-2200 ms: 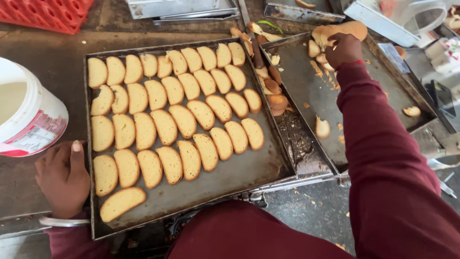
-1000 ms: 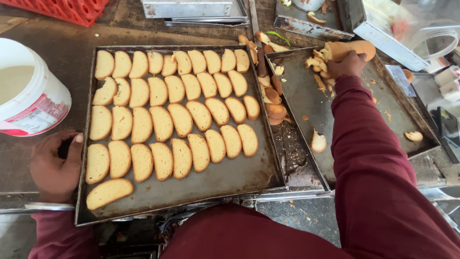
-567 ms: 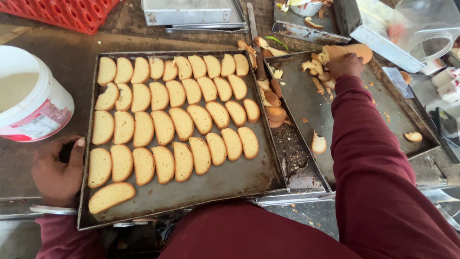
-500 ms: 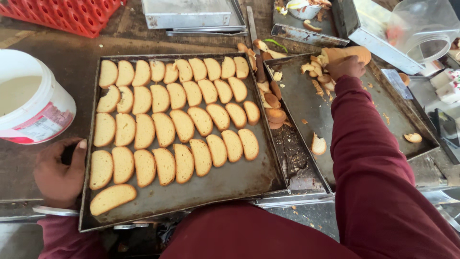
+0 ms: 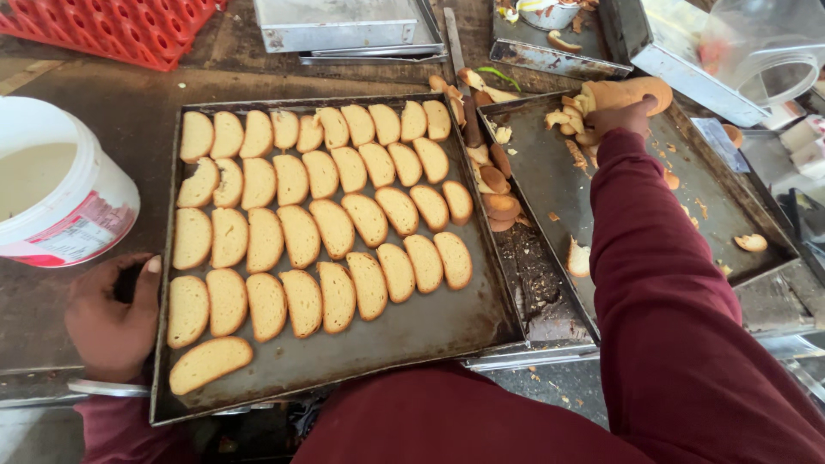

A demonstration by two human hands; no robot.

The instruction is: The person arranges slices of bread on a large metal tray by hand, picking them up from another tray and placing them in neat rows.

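Dark, crumb-strewn metal worktop carries 2 baking trays side by side. The left hand (image 5: 112,320) is closed on the near left edge of the big tray (image 5: 412,339), thumb on the rim, fingers curled out of sight beneath it. On that tray lie rows of pale toasted bread slices (image 5: 322,228), flat and close together; they look dry, light and brittle, likely to snap if pinched hard, so best lifted by their edges. The right hand (image 5: 620,116) reaches to the far corner of the second tray (image 5: 713,215) and is closed around a stack of slices (image 5: 632,90); a few broken scraps remain there. A white bucket (image 5: 56,185) stands at the left holding something pale. A red crate (image 5: 112,26) sits beyond.
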